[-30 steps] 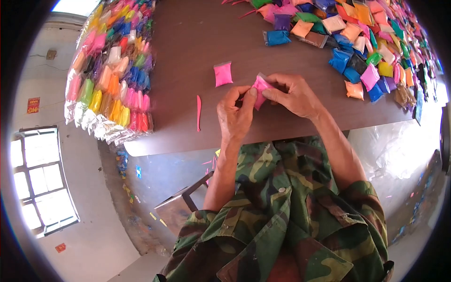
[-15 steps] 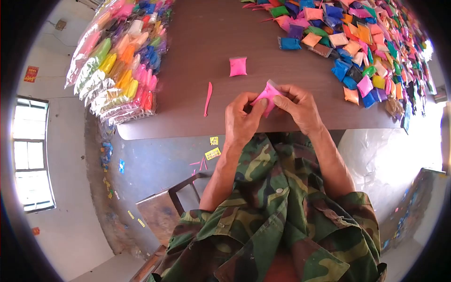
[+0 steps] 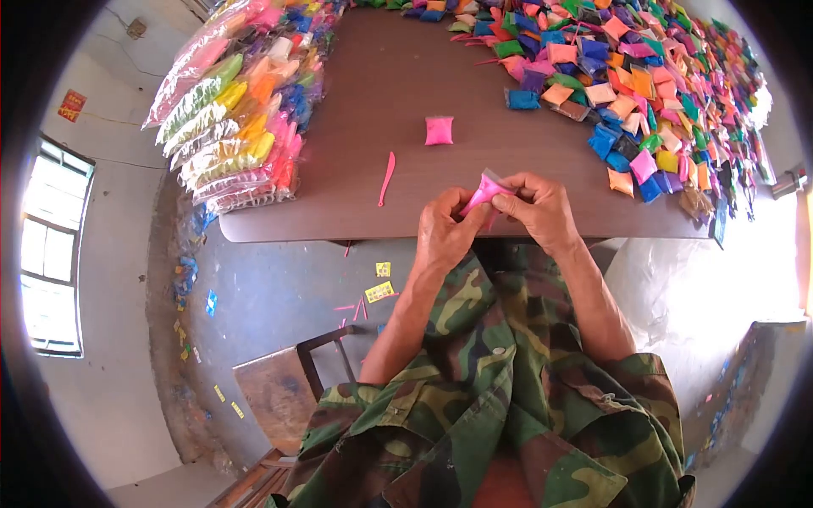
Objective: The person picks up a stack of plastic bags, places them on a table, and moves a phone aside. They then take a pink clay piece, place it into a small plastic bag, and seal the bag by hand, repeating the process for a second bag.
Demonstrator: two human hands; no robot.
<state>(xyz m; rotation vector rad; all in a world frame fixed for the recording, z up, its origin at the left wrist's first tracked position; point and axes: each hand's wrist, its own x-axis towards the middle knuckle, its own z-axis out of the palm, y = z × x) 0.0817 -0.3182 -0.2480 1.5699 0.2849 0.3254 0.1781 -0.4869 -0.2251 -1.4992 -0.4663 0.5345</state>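
Between both hands, at the near edge of the brown table (image 3: 356, 182), is a small clear packet of pink modelling clay (image 3: 485, 193). My left hand (image 3: 445, 229) pinches its left side with thumb and fingers. My right hand (image 3: 542, 212) grips the opposite side, thumb in front; part of the packet is hidden by the fingers. Just beyond them lies a second pink packet (image 3: 439, 130), flat on the table. A pink plastic knife (image 3: 387, 179) rests to the left of my left hand.
Bagged sets of coloured packets (image 3: 246, 127) are stacked at the table's left. A large heap of small coloured packets (image 3: 627, 93) covers the right side. A wooden stool (image 3: 279, 385) stands on the floor at lower left, near scattered yellow cards (image 3: 380, 292).
The view has shifted slightly. Both hands keep hold of the pink packet, which now looks more bunched and folded between the fingers.
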